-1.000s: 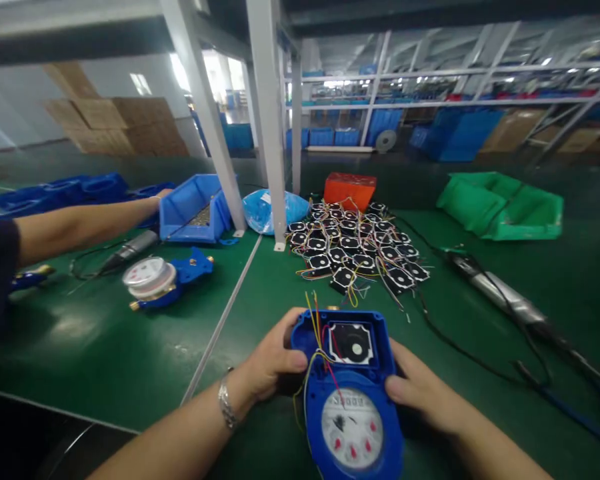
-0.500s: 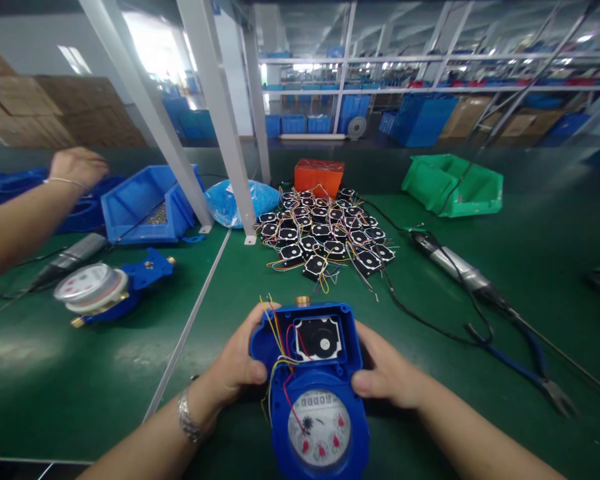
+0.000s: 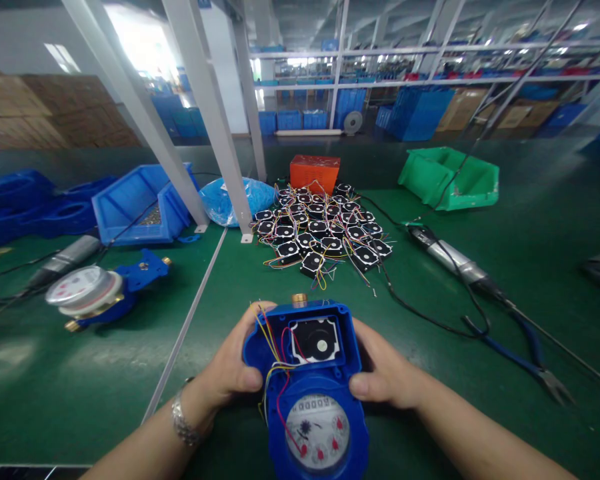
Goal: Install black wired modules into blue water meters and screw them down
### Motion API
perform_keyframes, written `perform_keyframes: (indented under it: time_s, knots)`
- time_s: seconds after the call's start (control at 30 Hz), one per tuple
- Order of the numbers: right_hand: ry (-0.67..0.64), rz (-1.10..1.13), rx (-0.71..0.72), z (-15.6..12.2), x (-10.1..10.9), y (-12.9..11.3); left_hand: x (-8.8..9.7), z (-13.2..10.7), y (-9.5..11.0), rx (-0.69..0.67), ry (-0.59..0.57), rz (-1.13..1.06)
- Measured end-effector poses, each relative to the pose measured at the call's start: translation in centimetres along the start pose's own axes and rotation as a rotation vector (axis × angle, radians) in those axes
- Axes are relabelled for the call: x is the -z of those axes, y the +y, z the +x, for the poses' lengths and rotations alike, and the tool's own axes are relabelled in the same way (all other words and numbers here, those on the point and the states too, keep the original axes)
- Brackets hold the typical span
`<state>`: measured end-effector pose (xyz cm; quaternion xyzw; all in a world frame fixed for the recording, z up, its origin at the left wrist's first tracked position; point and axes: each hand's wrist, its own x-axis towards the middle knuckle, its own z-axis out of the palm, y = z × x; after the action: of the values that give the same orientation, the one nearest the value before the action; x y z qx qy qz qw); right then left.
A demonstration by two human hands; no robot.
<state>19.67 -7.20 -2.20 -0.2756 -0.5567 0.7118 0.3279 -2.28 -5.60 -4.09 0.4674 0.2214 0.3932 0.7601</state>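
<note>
A blue water meter (image 3: 310,393) is held at the lower centre of the frame, just above the green table (image 3: 105,380). It is clasped on its left side by the left hand (image 3: 230,370), thumb laid over the rim, and on its right side by the right hand (image 3: 385,373), fingers curled round the housing. A black module (image 3: 316,339) is seated in the open upper compartment, and yellow, red and blue wires (image 3: 273,347) are looped out beside it. The round dial (image 3: 316,430) is seen below; its figures are too blurred to read. A metal bracelet (image 3: 183,420) is worn on the left wrist.

A pile of black modules (image 3: 320,230) is spread at mid-frame, with an orange box (image 3: 314,173) behind it. A green bin (image 3: 450,177) is placed at upper right, a blue bin (image 3: 140,207) at upper left. A second meter (image 3: 95,293) is laid at the left, and what appears to be an electric screwdriver (image 3: 450,257) at the right, with pliers (image 3: 525,353) near it.
</note>
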Motion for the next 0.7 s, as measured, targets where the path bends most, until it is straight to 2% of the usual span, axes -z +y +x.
perform_keyframes:
  time_s: [0.1,0.3,0.43,0.7]
  knots:
    - [0.005,-0.014,-0.002,0.0,0.0,0.0,0.3,0.1,-0.4,-0.014,0.018,-0.010]
    - [0.023,-0.026,0.012,0.1,0.0,0.1,0.7,0.3,-0.6,-0.025,-0.044,-0.031]
    - [0.059,0.005,-0.006,0.4,0.3,0.9,0.7,0.4,-0.7,-0.003,0.020,-0.028]
    - [0.332,0.004,-0.094,1.1,0.8,3.0,1.3,1.4,-1.2,0.007,0.188,0.112]
